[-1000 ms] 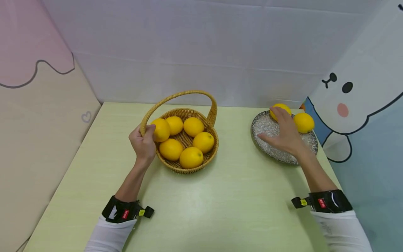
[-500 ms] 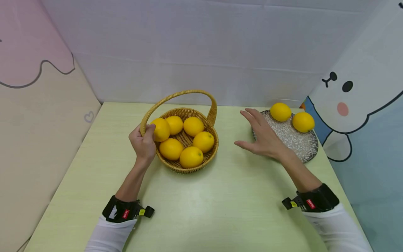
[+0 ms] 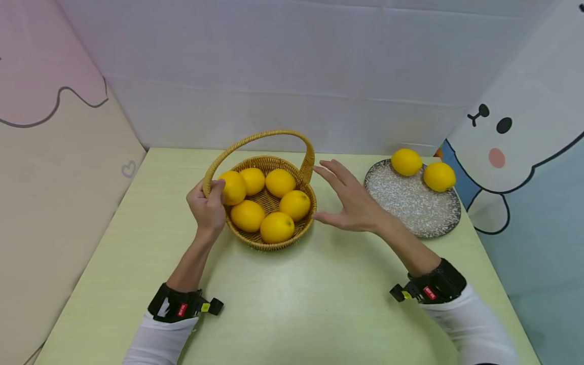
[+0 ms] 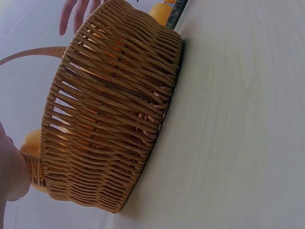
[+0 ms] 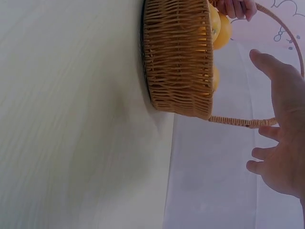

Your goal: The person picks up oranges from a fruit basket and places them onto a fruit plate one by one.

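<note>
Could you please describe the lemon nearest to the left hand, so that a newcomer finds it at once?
On the pale table, find the wicker basket. At its left side, the left hand grips the handle. Of six inside, your lemon is leftmost, right beside that hand.

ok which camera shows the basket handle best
The head view: nearly all the basket handle shows as one arch, with one end covered by the left hand. The left wrist view shows a stretch cut off by the frame's left edge and a piece by that hand; the right wrist view shows it partly behind the right hand.
</note>
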A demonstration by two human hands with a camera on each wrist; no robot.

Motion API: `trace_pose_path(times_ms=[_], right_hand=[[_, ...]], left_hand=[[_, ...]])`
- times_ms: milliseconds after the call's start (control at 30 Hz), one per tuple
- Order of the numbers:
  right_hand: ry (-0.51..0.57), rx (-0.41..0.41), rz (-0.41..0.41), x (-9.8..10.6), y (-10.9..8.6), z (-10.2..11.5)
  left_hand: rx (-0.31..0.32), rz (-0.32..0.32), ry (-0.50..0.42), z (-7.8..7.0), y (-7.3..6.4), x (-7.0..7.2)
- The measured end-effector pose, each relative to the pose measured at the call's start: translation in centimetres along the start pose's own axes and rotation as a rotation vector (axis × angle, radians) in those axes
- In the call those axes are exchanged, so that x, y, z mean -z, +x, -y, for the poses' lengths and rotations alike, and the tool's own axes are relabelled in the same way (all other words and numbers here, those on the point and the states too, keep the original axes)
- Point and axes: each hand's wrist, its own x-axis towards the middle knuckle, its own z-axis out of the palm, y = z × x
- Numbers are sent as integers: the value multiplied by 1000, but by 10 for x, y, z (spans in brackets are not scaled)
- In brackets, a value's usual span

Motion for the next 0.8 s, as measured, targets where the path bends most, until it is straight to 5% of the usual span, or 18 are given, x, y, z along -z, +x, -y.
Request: trace_pose_path(times_ms=[800], right_hand=[[-6, 168, 32, -15, 58, 42]], left_hand=[[-2, 8, 4, -1, 2, -1]])
